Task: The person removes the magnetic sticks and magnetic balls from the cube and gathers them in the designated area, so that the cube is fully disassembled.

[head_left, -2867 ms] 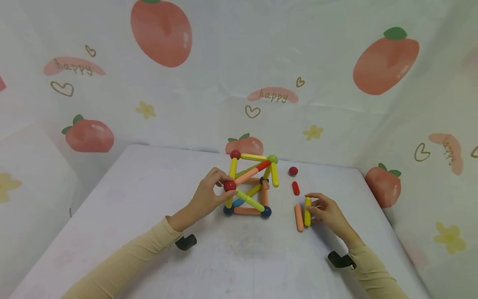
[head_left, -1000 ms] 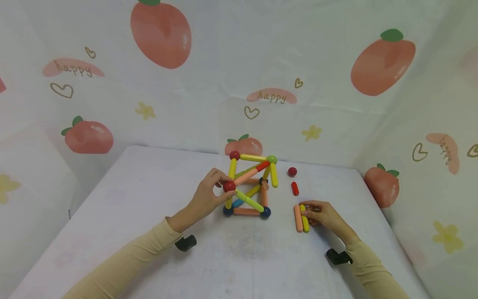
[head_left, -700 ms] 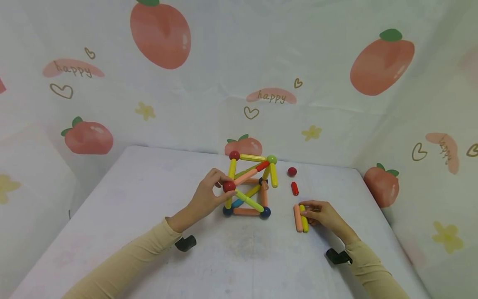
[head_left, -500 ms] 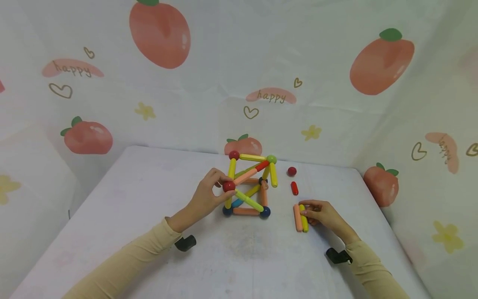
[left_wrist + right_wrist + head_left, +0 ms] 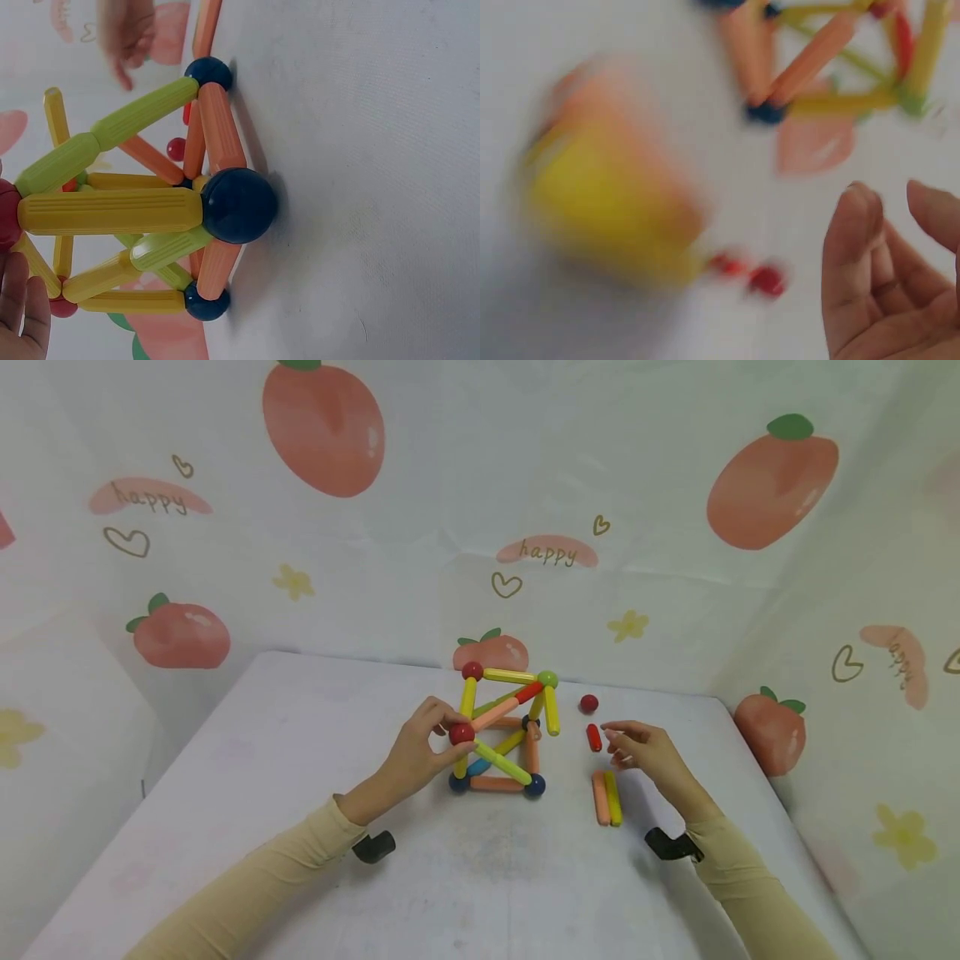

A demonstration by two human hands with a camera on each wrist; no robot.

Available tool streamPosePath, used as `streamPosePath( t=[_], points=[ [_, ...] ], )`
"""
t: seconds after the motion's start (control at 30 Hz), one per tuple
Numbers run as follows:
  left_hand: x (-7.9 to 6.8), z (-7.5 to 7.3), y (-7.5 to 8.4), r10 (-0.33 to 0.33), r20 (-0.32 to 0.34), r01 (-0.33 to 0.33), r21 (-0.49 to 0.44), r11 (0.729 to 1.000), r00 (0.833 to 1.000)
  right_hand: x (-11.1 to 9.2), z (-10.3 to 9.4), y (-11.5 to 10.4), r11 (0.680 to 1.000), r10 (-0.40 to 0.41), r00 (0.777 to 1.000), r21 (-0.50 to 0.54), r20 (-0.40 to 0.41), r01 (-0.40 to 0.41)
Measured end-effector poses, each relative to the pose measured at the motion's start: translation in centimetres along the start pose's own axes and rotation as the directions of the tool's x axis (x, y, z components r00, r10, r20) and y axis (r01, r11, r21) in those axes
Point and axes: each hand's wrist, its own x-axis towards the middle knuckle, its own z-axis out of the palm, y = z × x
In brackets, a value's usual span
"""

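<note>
My left hand [image 5: 405,760] pinches the red ball [image 5: 462,734] at the near upper-left corner of a cube-like frame of magnetic rods and balls. Dark blue balls [image 5: 240,205] form the lower corners, joined by salmon rods [image 5: 497,784]. Yellow rods [image 5: 112,211] rise as uprights, and one yellow rod [image 5: 552,711] hangs from the green ball [image 5: 548,680]. Over the table to the right, my right hand [image 5: 651,762] holds nothing, its fingers parted and loosely bent. Its fingertips are just right of a short red rod [image 5: 594,737].
In front of the right hand, a loose salmon rod [image 5: 601,799] and a yellow rod [image 5: 613,799] lie side by side. A loose red ball [image 5: 588,703] sits farther back. A printed cloth backdrop [image 5: 420,568] stands behind the white table [image 5: 315,710].
The right hand set the yellow rod down against the salmon one, let go, and has lifted away toward the short red rod. The left hand keeps its pinch on the red ball.
</note>
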Motion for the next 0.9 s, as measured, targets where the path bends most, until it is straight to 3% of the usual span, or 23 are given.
streamPosePath(
  t=[0.17,0.37,0.6,0.9],
  points=[
    [0.0,0.0,0.0,-0.01,0.007,0.01,0.005,1.0,1.0,1.0,1.9,-4.7,0.997,-0.033,0.998,0.068,0.046,0.03],
    [0.0,0.1,0.0,-0.011,0.006,0.011,0.017,1.0,1.0,2.3,4.0,-7.8,0.996,0.018,0.998,0.081,0.06,-0.023],
    [0.0,0.1,-0.1,-0.013,0.009,0.013,0.021,1.0,1.0,3.1,5.1,-8.6,0.992,0.074,0.997,0.105,0.031,-0.077],
    [-0.1,0.1,-0.1,-0.026,0.007,0.026,0.017,1.0,1.0,3.2,5.5,-8.6,0.989,0.06,0.998,0.136,0.015,-0.062]
  ],
)
